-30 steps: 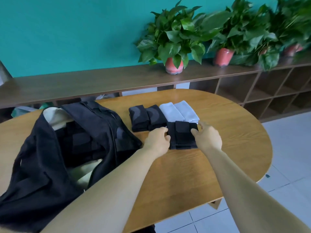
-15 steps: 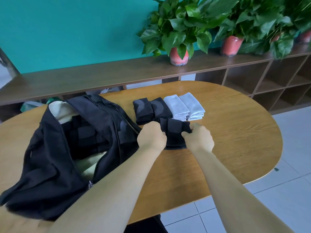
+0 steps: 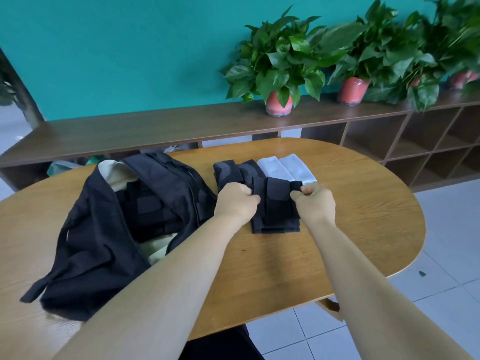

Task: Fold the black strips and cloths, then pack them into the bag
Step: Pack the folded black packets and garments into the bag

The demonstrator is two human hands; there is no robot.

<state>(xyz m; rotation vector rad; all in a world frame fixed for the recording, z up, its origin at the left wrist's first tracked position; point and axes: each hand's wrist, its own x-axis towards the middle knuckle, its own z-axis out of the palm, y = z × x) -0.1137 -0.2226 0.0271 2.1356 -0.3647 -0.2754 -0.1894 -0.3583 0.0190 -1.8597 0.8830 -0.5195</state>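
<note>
Head view: folded black strip bundle (image 3: pixel 275 203) at frame centre on the wooden table (image 3: pixel 363 219), left hand (image 3: pixel 237 201) and right hand (image 3: pixel 313 201) pinching its far corners, looks soft, light, floppy, so grip both edges and support underneath toward the open black bag (image 3: pixel 109 229) at left.

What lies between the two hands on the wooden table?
In the head view, the folded black strip bundle spans the gap; left hand and right hand each pinch one side of it.
</note>
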